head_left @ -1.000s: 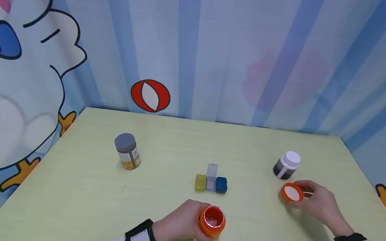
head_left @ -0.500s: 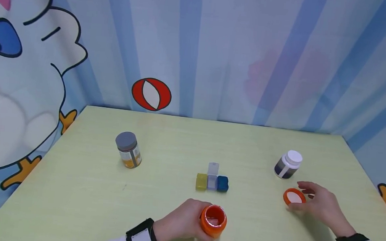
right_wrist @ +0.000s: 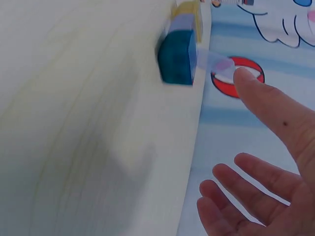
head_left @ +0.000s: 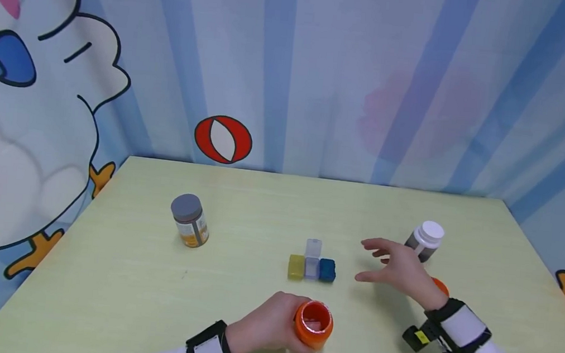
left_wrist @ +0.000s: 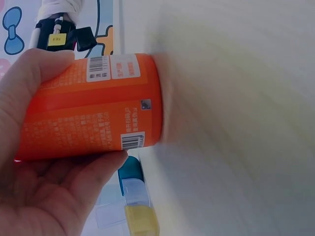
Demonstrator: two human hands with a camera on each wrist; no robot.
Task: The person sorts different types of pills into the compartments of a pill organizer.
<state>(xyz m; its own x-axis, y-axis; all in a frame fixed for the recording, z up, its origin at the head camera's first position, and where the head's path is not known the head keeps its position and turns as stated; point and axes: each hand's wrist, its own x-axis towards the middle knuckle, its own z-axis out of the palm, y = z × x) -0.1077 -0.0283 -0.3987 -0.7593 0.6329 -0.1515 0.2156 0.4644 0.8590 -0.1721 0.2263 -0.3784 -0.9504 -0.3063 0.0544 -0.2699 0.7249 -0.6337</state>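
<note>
My left hand (head_left: 272, 321) grips an orange bottle (left_wrist: 93, 105) with its mouth uncovered, near the front middle of the table. Thumb and fingers wrap its sides, and printed labels face the left wrist view. My right hand (head_left: 400, 268) is over the table with fingers spread and nothing between them. To its left sits a small pill box (head_left: 312, 269) with yellow, clear and blue compartments; the clear one's lid stands up. The orange cap (head_left: 440, 286) lies on the table, mostly hidden behind the right wrist. In the right wrist view the blue compartment (right_wrist: 177, 58) lies beyond the fingertips.
A white-capped bottle (head_left: 425, 239) stands behind the right hand, partly covered by it. A grey-capped bottle (head_left: 190, 220) stands at the left of the table (head_left: 249, 213). A striped cartoon backdrop (head_left: 321, 79) rises behind the table's far edge.
My right hand has let go of the orange cap, leaving it on the table, and has moved left toward the pill box. The left hand keeps its grip on the orange bottle.
</note>
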